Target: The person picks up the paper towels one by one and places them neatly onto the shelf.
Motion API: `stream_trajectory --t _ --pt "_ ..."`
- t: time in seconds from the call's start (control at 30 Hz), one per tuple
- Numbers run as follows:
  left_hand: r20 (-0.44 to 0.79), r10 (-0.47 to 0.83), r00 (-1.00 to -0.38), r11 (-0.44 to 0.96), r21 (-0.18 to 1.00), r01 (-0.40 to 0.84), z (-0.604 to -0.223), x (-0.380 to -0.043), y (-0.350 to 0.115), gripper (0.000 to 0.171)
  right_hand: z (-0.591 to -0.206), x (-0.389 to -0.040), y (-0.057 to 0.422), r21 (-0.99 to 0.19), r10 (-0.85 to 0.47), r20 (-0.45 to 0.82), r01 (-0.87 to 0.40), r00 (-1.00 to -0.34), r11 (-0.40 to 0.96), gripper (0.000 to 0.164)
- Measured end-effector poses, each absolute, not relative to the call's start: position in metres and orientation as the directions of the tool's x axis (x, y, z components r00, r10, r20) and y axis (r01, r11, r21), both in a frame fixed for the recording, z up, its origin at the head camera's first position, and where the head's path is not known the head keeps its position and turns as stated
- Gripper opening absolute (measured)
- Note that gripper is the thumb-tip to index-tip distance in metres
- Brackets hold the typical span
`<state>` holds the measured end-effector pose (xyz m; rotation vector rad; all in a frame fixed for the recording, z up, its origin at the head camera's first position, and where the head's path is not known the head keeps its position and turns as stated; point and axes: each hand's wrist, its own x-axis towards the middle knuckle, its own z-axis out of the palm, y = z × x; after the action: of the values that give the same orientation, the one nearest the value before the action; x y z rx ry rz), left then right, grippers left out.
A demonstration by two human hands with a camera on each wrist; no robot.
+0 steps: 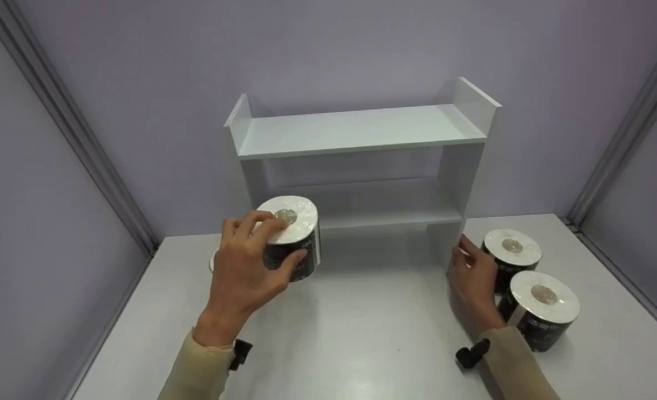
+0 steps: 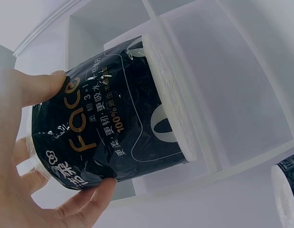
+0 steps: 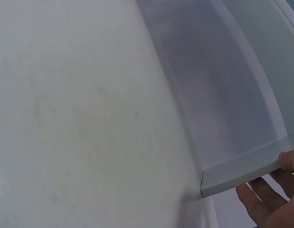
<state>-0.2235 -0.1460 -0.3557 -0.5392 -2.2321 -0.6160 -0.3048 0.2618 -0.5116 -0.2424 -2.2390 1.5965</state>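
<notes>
My left hand [image 1: 239, 278] grips a toilet paper roll [image 1: 302, 225] with a white top and a dark printed wrapper. The roll is up off the table, in front of the shelf's left side. In the left wrist view, thumb and fingers curl round the roll's wrapper [image 2: 104, 118]. My right hand [image 1: 476, 280] pinches the right side panel [image 3: 241, 180] of a white two-tier shelf [image 1: 362, 130], low down near the table. In the right wrist view the thumb lies on one face of the panel, the fingers on the other.
Two more wrapped rolls stand on the white table [image 1: 356, 344]: a far roll [image 1: 511, 269] and a near roll [image 1: 545, 332], both right of my right hand. Behind my left hand a sliver of another roll [image 1: 212, 262] shows. A pale wall [image 1: 351, 50] stands behind the shelf.
</notes>
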Motion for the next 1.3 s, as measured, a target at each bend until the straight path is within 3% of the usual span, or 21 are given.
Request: stream_trajectory --t 0.17,0.57,0.83,1.13,1.3 --pt "0.744 0.186 -0.641 0.795 0.269 0.543 -0.352 -0.227 -0.143 0.043 -0.514 -0.307 0.266 -0.871 0.316 0.342 -0.173 -0.885 0.46 0.045" --pt "0.746 0.205 -0.634 0.788 0.258 0.559 -0.346 -0.235 -0.14 0.043 -0.509 -0.302 0.262 -0.966 0.356 0.107 -0.013 -0.928 0.259 0.049" --pt "0.742 0.207 -0.638 0.793 0.256 0.554 -0.346 -0.239 -0.141 0.043 -0.509 -0.303 0.264 -0.922 0.342 0.218 -0.079 -0.914 0.378 0.047" --pt "0.752 0.213 -0.624 0.795 0.238 0.558 -0.347 -0.243 -0.143 0.042 -0.511 -0.305 0.265 -0.906 0.349 0.268 -0.111 -0.898 0.409 0.046" --pt "0.752 0.215 -0.623 0.795 0.235 0.559 -0.347 -0.245 -0.142 0.042 -0.511 -0.304 0.264 -0.92 0.345 0.233 -0.091 -0.909 0.382 0.047"
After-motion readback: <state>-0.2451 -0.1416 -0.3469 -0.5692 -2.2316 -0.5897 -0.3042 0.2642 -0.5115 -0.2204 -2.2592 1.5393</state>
